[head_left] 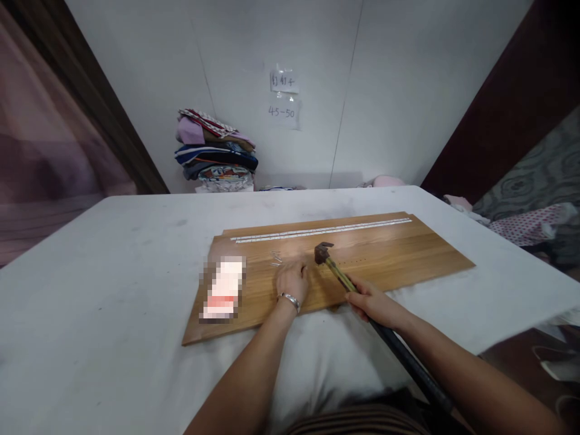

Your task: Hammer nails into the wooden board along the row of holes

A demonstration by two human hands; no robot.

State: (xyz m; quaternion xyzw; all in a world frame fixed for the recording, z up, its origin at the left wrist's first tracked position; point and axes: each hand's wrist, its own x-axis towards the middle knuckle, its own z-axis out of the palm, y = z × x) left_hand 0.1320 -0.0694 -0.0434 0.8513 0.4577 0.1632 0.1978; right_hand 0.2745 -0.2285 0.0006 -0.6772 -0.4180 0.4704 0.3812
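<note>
On the white table (90, 290) lies a wooden board (399, 254), with a pale metal strip (317, 231) along its far edge. The right hand (371, 302) is clenched around the handle of a hammer (401, 353), gripping it partway up. The hammer's head is over the middle of the board, just right of the left hand (293, 279). That hand rests on the board with its fingers bent down; whether they pinch anything cannot be told. A few loose nails (275, 258) lie just beyond its fingers. A small box (223, 288) sits on the board further left.
</note>
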